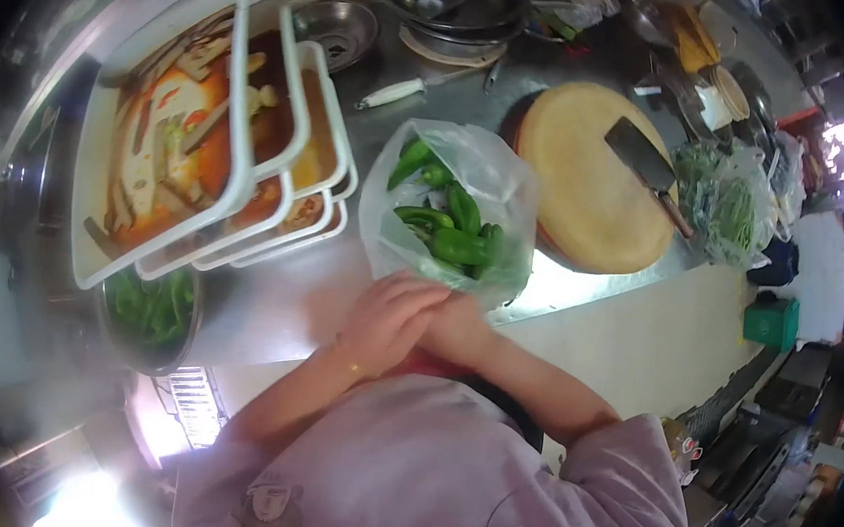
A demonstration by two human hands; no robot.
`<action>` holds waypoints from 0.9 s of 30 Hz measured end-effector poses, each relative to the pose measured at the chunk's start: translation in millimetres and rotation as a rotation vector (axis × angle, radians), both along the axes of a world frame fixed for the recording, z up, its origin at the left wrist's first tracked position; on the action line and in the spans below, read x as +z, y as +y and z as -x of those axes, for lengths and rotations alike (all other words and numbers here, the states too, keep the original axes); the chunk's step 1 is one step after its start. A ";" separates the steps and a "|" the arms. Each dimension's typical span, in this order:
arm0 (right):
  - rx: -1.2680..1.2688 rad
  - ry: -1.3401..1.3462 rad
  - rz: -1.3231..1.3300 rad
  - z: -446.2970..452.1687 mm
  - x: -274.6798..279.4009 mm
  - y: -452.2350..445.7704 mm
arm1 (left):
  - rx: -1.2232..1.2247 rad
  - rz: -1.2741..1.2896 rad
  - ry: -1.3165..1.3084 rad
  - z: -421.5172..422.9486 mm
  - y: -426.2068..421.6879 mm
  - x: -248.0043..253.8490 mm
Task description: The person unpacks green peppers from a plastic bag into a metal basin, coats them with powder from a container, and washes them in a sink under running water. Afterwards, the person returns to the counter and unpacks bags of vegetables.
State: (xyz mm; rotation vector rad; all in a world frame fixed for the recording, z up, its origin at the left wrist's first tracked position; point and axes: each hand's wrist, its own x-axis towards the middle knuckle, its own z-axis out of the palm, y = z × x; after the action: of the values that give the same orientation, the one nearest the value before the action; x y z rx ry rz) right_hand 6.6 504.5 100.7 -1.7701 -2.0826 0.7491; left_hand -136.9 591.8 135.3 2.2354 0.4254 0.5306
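Our left hand point(393, 313) lies over our right hand point(458, 329), the two together; we cannot tell how far their fingers close. On our worktop point(256, 319), a round chopping board point(575, 177) sits right of the open plastic bag point(509, 186), just beyond our hands. A cleaver point(640, 154) lies on the board; green peppers point(456, 244) fill the bag's bottom.

The bag point(514, 203) was thin, translucent plastic, crinkled and softly shiny, and the green peppers point(459, 247) in it had smooth, glossy skins. From the bag, the round chopping board point(572, 156) at two o'clock looked like wood, matt on top; the cleaver point(639, 152) there had a dull, dark metal blade. The counter point(562, 288) was smooth metal, glaring brightly at four o'clock. At six, the shirt point(443, 476) was matt cloth. The tubs point(243, 117) at nine were smooth plastic, and the bowl point(337, 30) at eleven was shiny metal.
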 end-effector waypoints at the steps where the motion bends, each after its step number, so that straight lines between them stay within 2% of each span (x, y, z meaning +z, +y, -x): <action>1: 0.035 0.096 -0.199 12.2 -11.0 -4.5 | -0.037 0.014 0.039 -22.7 3.1 -3.6; 2: 0.073 0.191 -0.399 17.7 -16.0 -6.4 | -0.067 0.027 0.077 -39.6 6.4 -8.8; 5: 0.257 0.221 -0.136 6.2 -6.8 -11.5 | 0.074 -0.099 0.476 -59.6 18.1 -34.0; 8: 0.218 0.045 -0.050 -26.4 17.0 4.5 | 0.302 -0.233 0.779 -46.6 21.9 -34.7; 10: 0.049 0.323 -0.307 -58.8 -2.7 19.2 | 0.316 -0.283 0.900 -29.2 22.2 -34.8; 12: -0.017 0.421 -0.181 -82.4 -12.8 43.5 | 0.300 -0.248 1.042 -21.8 16.1 -28.5; 14: 0.014 0.276 -0.345 -88.7 -23.7 67.7 | 0.252 -0.130 1.187 -20.3 11.9 -10.8; 15: 0.028 0.204 -0.430 -88.5 -29.0 76.9 | 0.274 -0.143 1.157 -16.7 6.9 -13.4; 17: 0.017 0.100 -0.379 -82.7 -36.9 89.7 | 0.316 -0.171 1.091 -9.6 -4.3 -21.3; 20: 0.141 -0.011 -0.303 -88.3 -72.2 108.9 | 0.407 -0.074 1.091 -14.6 -14.3 -30.1; 22: 0.318 -0.208 -0.200 -107.5 -86.2 119.6 | 0.417 -0.056 1.078 -12.8 -19.8 -45.1; 25: 0.110 0.240 -0.167 -135.8 -48.9 123.7 | 0.459 -0.090 1.028 -12.1 -25.3 -59.0; 27: 0.115 -0.134 -0.347 -146.5 -13.5 130.2 | 0.538 -0.075 0.971 -14.4 -27.6 -60.7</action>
State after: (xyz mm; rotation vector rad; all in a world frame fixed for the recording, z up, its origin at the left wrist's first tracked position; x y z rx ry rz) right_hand 153.1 634.7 87.2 -1.5569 -2.2529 0.2769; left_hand -122.6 564.2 74.6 2.3146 1.5337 -0.3477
